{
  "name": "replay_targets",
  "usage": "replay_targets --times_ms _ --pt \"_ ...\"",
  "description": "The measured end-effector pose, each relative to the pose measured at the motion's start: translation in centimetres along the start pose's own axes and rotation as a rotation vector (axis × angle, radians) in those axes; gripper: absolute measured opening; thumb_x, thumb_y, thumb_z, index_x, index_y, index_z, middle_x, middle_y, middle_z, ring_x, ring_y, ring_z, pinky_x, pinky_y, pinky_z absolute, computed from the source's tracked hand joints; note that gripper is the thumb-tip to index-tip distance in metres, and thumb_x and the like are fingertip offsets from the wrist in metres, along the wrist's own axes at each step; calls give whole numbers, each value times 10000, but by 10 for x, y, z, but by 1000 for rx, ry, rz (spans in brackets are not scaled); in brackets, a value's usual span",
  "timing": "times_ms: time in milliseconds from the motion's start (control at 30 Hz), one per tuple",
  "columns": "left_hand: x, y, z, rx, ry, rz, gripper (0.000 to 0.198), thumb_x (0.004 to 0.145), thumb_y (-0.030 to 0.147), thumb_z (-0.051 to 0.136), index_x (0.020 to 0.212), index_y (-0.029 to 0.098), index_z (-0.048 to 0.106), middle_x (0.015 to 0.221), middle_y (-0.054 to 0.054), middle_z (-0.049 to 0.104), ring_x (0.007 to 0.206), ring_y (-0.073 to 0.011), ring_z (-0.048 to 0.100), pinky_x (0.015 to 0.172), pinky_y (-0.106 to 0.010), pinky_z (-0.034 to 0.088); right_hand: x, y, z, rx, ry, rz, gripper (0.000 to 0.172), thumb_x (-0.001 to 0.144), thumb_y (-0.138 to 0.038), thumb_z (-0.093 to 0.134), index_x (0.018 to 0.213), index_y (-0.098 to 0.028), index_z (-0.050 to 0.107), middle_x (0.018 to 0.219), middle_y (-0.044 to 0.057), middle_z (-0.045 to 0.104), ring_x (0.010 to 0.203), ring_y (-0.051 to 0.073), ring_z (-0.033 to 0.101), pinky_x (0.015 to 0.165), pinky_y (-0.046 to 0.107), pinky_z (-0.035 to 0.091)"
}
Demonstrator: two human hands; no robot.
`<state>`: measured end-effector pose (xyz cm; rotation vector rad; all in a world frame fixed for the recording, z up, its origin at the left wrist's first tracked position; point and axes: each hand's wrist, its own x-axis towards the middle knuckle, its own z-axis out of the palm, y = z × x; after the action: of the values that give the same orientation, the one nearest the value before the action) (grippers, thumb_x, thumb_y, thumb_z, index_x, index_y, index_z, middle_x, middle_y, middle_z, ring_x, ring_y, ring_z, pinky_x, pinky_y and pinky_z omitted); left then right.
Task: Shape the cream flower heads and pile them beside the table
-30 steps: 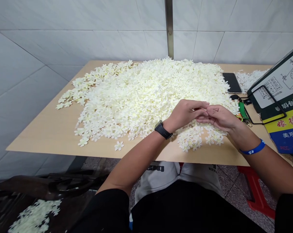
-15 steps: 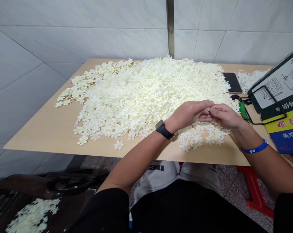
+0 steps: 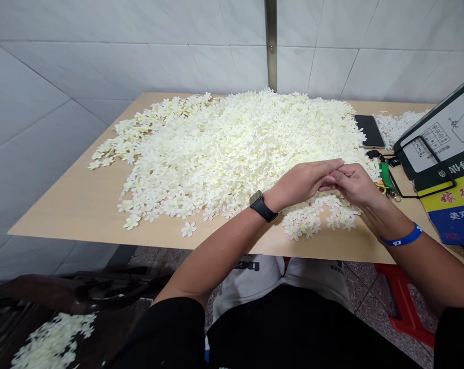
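Observation:
A wide heap of white artificial flowers (image 3: 232,148) with pale yellow centres covers much of the wooden tabletop (image 3: 62,205). Over its near right part, my left hand (image 3: 306,179) and my right hand (image 3: 354,183) meet, fingertips pressed together. Both are closed, and whatever may be pinched between them is hidden. A black watch sits on my left wrist and a blue wristband on my right. Just below my hands lies a small cluster of the same flowers (image 3: 304,220). One single flower (image 3: 188,229) rests apart near the table's front edge.
On the right are a phone (image 3: 369,131), a pile of small white pieces (image 3: 397,125), a green tag with keys (image 3: 386,176) and a printed box (image 3: 447,148) with a black wire frame. A red stool (image 3: 406,307) stands below. More flowers (image 3: 55,341) lie at lower left.
My hands have drawn closer together, with the left hand shifting slightly right and its fingers now overlapping the right fingertips. The flowers look unchanged.

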<state>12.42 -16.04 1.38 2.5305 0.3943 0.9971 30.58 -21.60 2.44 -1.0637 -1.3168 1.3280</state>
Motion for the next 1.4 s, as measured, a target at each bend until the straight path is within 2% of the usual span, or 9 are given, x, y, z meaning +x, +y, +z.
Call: replay_targets --times_ms 100,233,400,600,767,900,967,1267,1400 --pt "0 -1 -1 -78 95 8 344 1026 281 550 1352 268 659 1283 -40 739 1112 -178 745 893 -302 617 0 -2 0 59 -56 59 434 652 -630 866 746 -210 806 735 62 774 681 202 740 722 378 667" --pt "-1 1 1 -102 31 -24 416 965 282 662 1377 332 640 1322 -14 716 1065 -185 761 874 -300 625 1 -5 3 59 -38 97 437 564 -602 922 651 -200 778 609 39 720 599 174 686 647 336 637" --pt "0 7 3 -130 29 -68 494 989 228 609 1471 315 540 1341 -24 706 1154 -200 731 957 -354 621 0 -2 4 -47 44 -24 421 694 -576 863 564 -198 732 598 47 712 602 188 687 610 337 611" --pt "1 -1 4 -138 154 5 442 1032 214 481 1464 275 555 1401 -30 671 1269 -185 668 1039 -341 584 -2 -3 1 112 19 -4 412 684 -605 860 687 -209 745 714 34 721 727 189 725 810 402 661" --pt "-2 -8 4 -75 179 -21 470 1011 225 530 1479 261 523 1439 -62 641 1185 -170 693 948 -297 598 -2 -7 1 144 -9 19 364 684 -546 886 775 -221 749 803 29 740 841 178 731 916 390 641" --pt "-2 -7 3 -45 168 -24 442 1004 228 561 1446 226 549 1419 -80 653 1262 -189 655 1011 -321 571 -2 -8 2 91 -16 1 295 786 -489 831 876 -214 773 927 58 783 927 191 746 958 393 623" --pt "-1 -6 1 -81 180 -27 445 987 260 610 1428 217 563 1393 -86 670 1176 -180 691 993 -319 579 -2 -8 1 87 -14 -5 311 803 -492 816 926 -209 776 974 70 789 981 206 749 975 394 617" --pt "2 0 5 -215 381 -143 241 1003 244 573 1207 216 699 1217 -52 753 1108 -162 720 951 -300 622 3 1 1 3 171 -100 412 720 -504 871 979 -230 704 874 8 756 872 185 760 949 407 643" --pt "2 1 7 -190 422 -141 285 979 205 599 1259 218 652 1196 -57 740 1045 -139 719 937 -293 623 0 5 5 -201 272 -202 414 731 -462 861 1052 -245 716 994 32 768 966 207 753 931 388 646"
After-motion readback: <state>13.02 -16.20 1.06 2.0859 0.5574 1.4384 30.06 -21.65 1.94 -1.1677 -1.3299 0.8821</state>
